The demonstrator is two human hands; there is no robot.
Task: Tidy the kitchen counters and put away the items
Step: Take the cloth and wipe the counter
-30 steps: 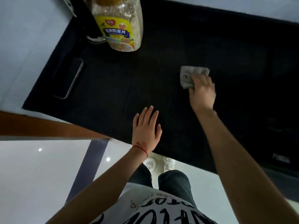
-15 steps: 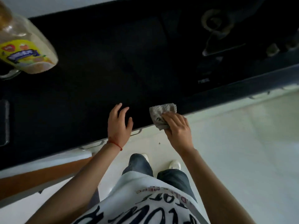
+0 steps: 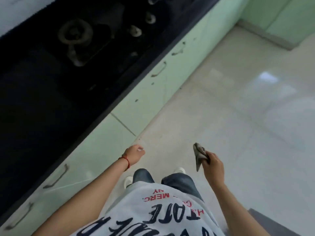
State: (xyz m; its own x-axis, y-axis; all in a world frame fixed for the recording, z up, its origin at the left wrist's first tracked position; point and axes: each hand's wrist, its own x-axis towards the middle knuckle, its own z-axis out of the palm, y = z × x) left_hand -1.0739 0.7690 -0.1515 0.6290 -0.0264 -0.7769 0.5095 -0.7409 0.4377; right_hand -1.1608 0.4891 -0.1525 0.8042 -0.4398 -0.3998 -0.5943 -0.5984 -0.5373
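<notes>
Beside the black counter (image 3: 42, 103), right hand (image 3: 213, 165) grips cloth (image 3: 198, 155).

Single head-worn wide-angle view, directed steeply downward from above the wearer's torso. The black counter (image 3: 42, 103) is seen close along the upper left of the frame; the tiled floor (image 3: 238, 116) is seen receding at right.

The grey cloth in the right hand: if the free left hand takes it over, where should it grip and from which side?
Probably at the loose upper corner of the grey cloth, which sticks up clear of the right hand. The left hand, holding nothing, would come across from the cabinet side and pinch that exposed flap; the middle is bunched under the fingers.
</notes>
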